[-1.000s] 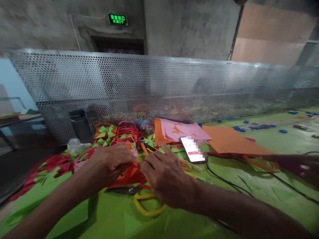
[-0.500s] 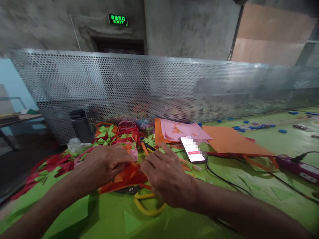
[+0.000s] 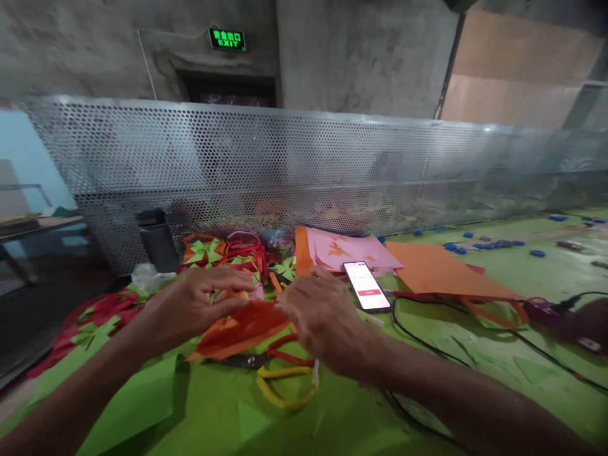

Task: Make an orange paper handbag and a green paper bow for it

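My left hand (image 3: 199, 304) and my right hand (image 3: 320, 320) meet over the green table (image 3: 475, 380) and both pinch a folded piece of orange-red paper (image 3: 242, 329), lifted a little off the surface. Under it lie scissors (image 3: 280, 373) with yellow and red handle loops. Just left of the hands are finished paper cut-outs in red, green and orange (image 3: 223, 253).
A phone (image 3: 367, 286) with a lit screen lies right of my right hand, beside pink (image 3: 346, 250) and orange sheets (image 3: 437, 269). Black cables (image 3: 427, 329) cross the table to a purple power strip (image 3: 565, 316). A perforated metal screen (image 3: 304, 164) runs behind, with a dark bottle (image 3: 156, 240) at the left.
Both hands have risen slightly and lifted the orange-red paper off the table, spreading it wider. The scissors' handles are more exposed. A blurred shape has appeared at the right edge.
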Tool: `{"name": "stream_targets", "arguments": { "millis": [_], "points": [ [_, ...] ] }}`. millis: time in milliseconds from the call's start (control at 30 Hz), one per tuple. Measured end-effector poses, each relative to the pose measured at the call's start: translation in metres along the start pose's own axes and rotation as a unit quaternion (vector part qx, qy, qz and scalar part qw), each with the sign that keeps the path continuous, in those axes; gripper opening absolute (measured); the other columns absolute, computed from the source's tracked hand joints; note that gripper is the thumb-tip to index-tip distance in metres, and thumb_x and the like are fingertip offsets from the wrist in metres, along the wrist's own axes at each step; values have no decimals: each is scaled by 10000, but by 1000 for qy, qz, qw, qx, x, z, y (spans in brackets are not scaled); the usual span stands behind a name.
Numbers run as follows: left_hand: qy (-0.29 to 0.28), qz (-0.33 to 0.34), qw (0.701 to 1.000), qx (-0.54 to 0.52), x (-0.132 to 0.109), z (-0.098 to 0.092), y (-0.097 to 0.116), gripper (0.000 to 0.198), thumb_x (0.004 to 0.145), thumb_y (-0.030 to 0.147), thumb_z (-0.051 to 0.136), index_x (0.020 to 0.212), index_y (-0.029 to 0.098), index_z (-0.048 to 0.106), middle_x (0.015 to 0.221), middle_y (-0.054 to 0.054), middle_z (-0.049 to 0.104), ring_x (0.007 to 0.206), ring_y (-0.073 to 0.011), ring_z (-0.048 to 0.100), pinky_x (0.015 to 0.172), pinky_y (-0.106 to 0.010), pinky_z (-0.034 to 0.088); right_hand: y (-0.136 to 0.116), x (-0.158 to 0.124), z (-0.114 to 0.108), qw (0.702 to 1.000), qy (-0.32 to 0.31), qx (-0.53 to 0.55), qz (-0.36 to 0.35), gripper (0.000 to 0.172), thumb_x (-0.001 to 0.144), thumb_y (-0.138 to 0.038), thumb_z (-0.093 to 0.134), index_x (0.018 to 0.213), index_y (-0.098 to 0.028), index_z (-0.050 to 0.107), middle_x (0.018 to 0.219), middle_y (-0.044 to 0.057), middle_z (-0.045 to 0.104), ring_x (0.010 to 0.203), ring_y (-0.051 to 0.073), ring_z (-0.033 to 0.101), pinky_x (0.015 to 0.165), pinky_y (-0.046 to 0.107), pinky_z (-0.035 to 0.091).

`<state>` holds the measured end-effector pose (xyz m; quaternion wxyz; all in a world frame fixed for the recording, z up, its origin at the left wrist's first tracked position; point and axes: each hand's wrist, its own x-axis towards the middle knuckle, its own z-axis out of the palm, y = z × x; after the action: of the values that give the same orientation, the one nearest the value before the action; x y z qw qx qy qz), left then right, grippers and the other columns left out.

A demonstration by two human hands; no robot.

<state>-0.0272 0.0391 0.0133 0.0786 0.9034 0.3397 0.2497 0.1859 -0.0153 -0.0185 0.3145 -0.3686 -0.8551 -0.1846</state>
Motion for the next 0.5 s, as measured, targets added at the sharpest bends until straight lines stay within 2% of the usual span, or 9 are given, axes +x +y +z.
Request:
{"name": "stream_targets", "arguments": {
  "millis": [100, 167, 267, 400, 467, 500],
  "points": [
    [85, -54, 994, -52, 0, -1, 5, 243, 769, 369, 578, 927, 222, 691, 993, -49, 701, 946, -212, 621, 846, -315, 458, 19, 3, 2, 986, 27, 122, 110, 254, 848, -182, 439, 648, -161, 594, 592, 0, 544, 554, 116, 413, 567, 269, 291],
    [129, -71, 986, -84, 1, -1, 9, 282, 796, 395, 532, 915, 199, 696, 977, -63, 704, 949, -231, 616, 840, -328, 461, 34, 2, 4, 944, 25, 251, 212, 242, 822, -255, 494, 622, -158, 588, 573, -17, 498, 541, 102, 394, 531, 244, 278],
    [167, -97, 971, -139, 4, 4, 11, 350, 808, 443, 492, 893, 175, 700, 999, -78, 695, 957, -258, 606, 832, -346, 465, 53, -9, 8, 921, 40, 292, 256, 276, 811, -258, 467, 567, -155, 545, 527, -36, 420, 518, 91, 359, 493, 222, 269],
    [132, -128, 947, -262, 3, 23, 6, 440, 806, 503, 470, 1029, 169, 653, 1065, -103, 661, 975, -271, 593, 862, -378, 448, 61, -29, 17, 890, 54, 340, 298, 311, 808, -312, 468, 555, -147, 541, 501, -35, 415, 490, 87, 353, 448, 206, 285],
    [100, -113, 916, -371, -2, 38, 5, 527, 755, 519, 543, 1155, 177, 571, 1163, -116, 609, 1043, -273, 560, 849, -360, 462, 57, -37, 23, 874, 54, 368, 312, 330, 821, -354, 457, 606, -138, 586, 499, -26, 446, 480, 92, 381, 439, 205, 311],
    [81, -108, 890, -435, -6, 46, 6, 594, 713, 515, 598, 1207, 194, 522, 1193, -113, 591, 1063, -273, 550, 848, -359, 467, 54, -41, 27, 867, 51, 381, 318, 344, 825, -375, 454, 630, -135, 605, 497, -21, 460, 477, 95, 398, 438, 206, 325]
  ]
}}
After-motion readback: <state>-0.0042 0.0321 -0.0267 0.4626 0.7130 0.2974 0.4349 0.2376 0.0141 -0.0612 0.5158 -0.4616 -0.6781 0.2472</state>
